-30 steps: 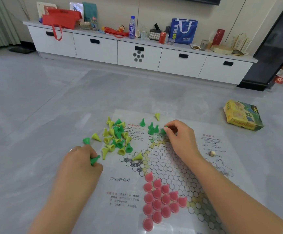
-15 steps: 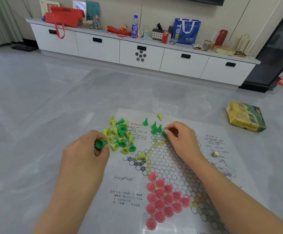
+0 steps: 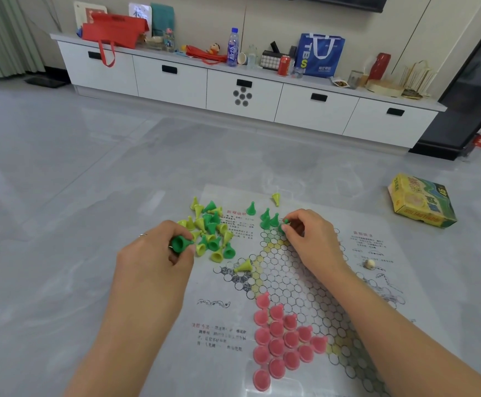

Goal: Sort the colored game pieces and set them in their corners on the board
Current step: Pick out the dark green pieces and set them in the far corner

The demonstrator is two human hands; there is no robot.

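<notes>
Pink pieces (image 3: 283, 339): done, I judge; they fill your nearest corner of the board (image 3: 377, 285).
Left hand (image 3: 159, 259): your fingers pinch 1 green piece (image 3: 179, 244) beside the mixed pile.
Right hand (image 3: 309, 239): fingertips pinch another green piece (image 3: 283, 226) at the far corner.
Green corner (image 3: 269, 220): barely begun; about 3 stand there, 1 more just beyond.
Mixed pile (image 3: 209, 229): green and yellow unsorted on the board's left edge.
Yellow: none placed yet.

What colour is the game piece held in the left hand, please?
Dark green; the piece shows clearly in the head view, pinched by the left hand.
</notes>
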